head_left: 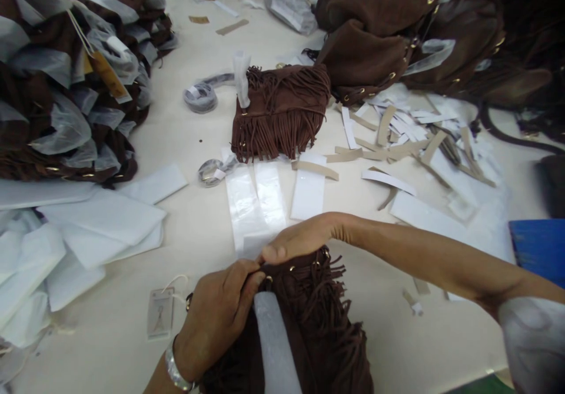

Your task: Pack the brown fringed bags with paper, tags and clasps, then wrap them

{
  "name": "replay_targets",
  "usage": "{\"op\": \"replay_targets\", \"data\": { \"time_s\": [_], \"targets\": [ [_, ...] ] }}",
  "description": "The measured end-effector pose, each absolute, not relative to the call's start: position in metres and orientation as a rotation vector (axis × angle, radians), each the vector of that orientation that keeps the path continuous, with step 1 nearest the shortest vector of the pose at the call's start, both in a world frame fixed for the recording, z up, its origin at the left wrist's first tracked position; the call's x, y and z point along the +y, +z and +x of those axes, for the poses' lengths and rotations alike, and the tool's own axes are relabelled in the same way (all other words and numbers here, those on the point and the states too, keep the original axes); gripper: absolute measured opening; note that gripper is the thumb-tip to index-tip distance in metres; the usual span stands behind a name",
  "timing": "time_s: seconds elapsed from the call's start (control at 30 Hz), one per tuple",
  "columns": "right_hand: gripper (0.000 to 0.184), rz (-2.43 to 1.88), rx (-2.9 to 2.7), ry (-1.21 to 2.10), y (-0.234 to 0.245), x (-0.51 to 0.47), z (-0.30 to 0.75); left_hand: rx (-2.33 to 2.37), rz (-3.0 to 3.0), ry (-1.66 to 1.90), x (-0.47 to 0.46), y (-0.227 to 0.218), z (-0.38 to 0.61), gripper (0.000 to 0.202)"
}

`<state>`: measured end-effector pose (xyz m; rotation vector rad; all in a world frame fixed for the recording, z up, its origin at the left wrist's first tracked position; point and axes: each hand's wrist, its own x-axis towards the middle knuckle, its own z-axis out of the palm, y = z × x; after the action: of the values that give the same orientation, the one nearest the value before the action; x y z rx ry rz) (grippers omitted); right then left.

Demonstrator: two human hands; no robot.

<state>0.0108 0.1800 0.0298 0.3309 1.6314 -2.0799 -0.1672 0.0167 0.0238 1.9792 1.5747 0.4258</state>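
A dark brown fringed handbag (309,323) lies at the near edge, its fringe spread to the right. My left hand (223,303) pinches the bag's top edge at its left corner, thumb and fingers closed on it. Against that same edge rests my right hand (300,241), its palm side on the bag; its fingertips are hidden behind the bag and the left hand. A strap wrapped in whitish film (276,341) runs down over the bag. Left of the hands lies a small clear packet with a tag and string (159,314).
Another fringed bag (282,111) lies farther back, with wrapped coiled straps (200,98) beside it. Brown bags are piled at left (88,88) and back right (366,46). White foam sheets (101,223) lie at left. Paper strips (397,135) litter the right side.
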Motion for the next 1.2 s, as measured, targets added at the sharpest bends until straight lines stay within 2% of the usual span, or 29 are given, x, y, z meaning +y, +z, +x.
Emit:
{"op": "replay_targets", "data": {
  "time_s": [0.13,0.27,0.33,0.43,0.53,0.63,0.73,0.83,0.97,1.07,1.2],
  "targets": [
    [0.052,0.255,2.167,-1.633,0.031,0.162,0.011,1.655,2.167,0.344,0.02,0.016,-0.161,0.021],
    [0.057,0.445,2.662,-1.277,0.021,0.147,0.025,1.746,2.197,0.289,0.021,0.012,-0.157,0.025],
    [0.058,0.617,2.886,-1.072,0.026,0.136,0.038,1.842,2.145,0.407,0.01,0.019,-0.158,0.026],
    [0.043,0.979,3.171,-0.799,0.051,0.1,0.062,2.071,1.952,0.752,-0.031,0.043,-0.157,0.03],
    [0.03,1.279,3.268,-0.772,0.076,0.04,0.088,2.129,1.739,0.931,-0.089,0.068,-0.144,0.034],
    [0.038,1.132,3.195,-0.801,0.068,-0.016,0.106,1.968,1.863,0.77,-0.134,0.066,-0.127,0.041],
    [0.044,0.864,3.178,-0.593,0.033,-0.042,0.114,1.875,2.141,0.511,-0.152,0.036,-0.12,0.045],
    [0.047,0.784,3.202,-0.406,0.01,-0.045,0.12,1.881,2.292,0.392,-0.155,0.008,-0.126,0.048],
    [0.049,0.835,3.225,-0.233,0.028,-0.056,0.126,1.923,2.411,0.353,-0.16,0.009,-0.129,0.049],
    [0.058,0.823,3.247,-0.141,0.039,-0.085,0.13,2.048,2.482,0.386,-0.168,0.019,-0.117,0.047],
    [0.069,0.653,3.232,-0.12,0.022,-0.124,0.13,1.853,2.738,0.383,-0.177,0.015,-0.104,0.045]
  ]
}}
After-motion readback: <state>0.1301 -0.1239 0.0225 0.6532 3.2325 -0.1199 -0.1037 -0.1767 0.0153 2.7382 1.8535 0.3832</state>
